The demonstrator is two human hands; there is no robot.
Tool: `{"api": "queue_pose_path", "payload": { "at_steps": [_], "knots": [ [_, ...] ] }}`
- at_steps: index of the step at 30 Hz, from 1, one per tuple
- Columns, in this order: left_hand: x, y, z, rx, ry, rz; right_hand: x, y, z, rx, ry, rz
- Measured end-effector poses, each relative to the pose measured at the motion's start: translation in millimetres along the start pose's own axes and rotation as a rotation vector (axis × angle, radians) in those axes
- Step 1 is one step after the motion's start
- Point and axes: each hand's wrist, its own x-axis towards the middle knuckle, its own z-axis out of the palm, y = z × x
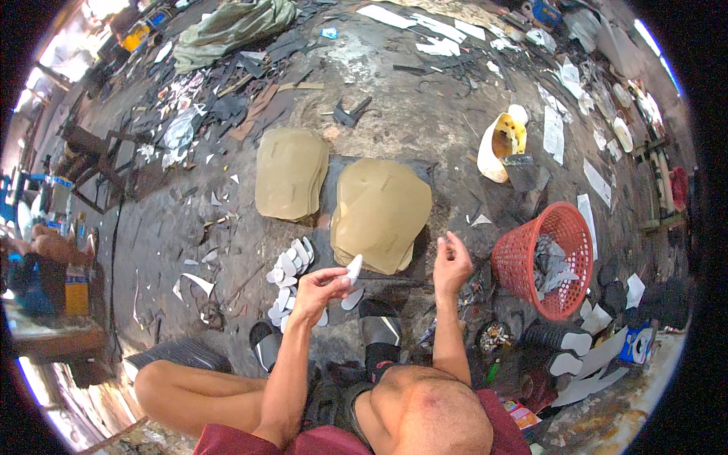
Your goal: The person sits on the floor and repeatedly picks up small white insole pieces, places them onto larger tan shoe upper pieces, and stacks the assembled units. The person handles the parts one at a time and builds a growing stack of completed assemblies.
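Observation:
My left hand (pixel 322 293) pinches a small white oval piece (pixel 354 268) between thumb and fingers, just off the near edge of a stack of tan sheets (pixel 383 208). Right of that stack I hold my right hand (pixel 453 265) in the air, its fingers curled and pinched together; whatever may be in them is too small to make out. A second stack of tan sheets (pixel 288 173) lies to the left. Beside my left hand is a loose heap of small white and grey oval pieces (pixel 290 262), partly hidden by my forearm.
To the right stands a red plastic basket (pixel 504 262) with grey scraps inside. Beyond it lies a cut yellow-white container (pixel 491 158). Sandals (pixel 381 331) are on my feet. Scraps and a green-grey cloth (pixel 235 34) litter the far floor; a dark metal frame (pixel 102 171) stands left.

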Motion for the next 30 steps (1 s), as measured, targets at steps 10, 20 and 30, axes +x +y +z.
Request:
{"api": "queue_pose_path", "payload": {
  "at_steps": [10,20,30],
  "knots": [
    [38.1,-6.0,28.3,0.082,0.131,0.317,-31.1,-51.0,11.2,-0.182,-0.416,-0.384],
    [76.3,-10.6,41.7,1.426,0.180,1.042,-11.7,-70.8,16.3,0.097,-0.291,-0.672],
    [84.7,-25.4,27.0,1.261,0.087,1.079,-22.4,-48.0,36.7,-0.146,-0.357,-0.803]
  ]
}}
